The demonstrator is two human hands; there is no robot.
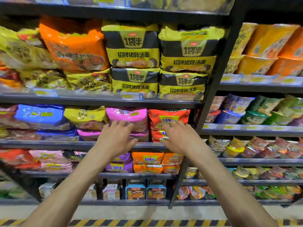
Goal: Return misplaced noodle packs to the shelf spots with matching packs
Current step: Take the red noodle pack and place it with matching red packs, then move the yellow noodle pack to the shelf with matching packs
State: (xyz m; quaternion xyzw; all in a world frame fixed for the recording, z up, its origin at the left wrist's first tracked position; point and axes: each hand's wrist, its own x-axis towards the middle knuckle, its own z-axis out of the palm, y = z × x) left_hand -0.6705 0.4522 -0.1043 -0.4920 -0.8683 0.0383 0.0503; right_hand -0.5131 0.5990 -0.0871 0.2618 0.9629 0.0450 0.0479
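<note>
Both my hands reach toward the middle shelf [65, 143]. My left hand [115, 138] is spread in front of the pink noodle packs [127, 116], fingers loosely extended, holding nothing. My right hand [177, 139] is spread in front of the red noodle packs [168, 116], also holding nothing. Left of the pink stack, a yellow pack [85, 115] lies on top of another pink pack [89, 134]. Further left are blue packs [39, 114]. On the shelf above, an orange pack [73, 46] stands among yellow packs [86, 80], beside yellow-and-black packs [132, 46].
A black upright post [218, 71] divides this rack from the right-hand rack of cup and bag noodles [255, 110]. Lower shelves hold orange packs [147, 162], purple packs [119, 167] and boxed noodles [135, 191]. A yellow-black hazard stripe [147, 222] runs along the floor.
</note>
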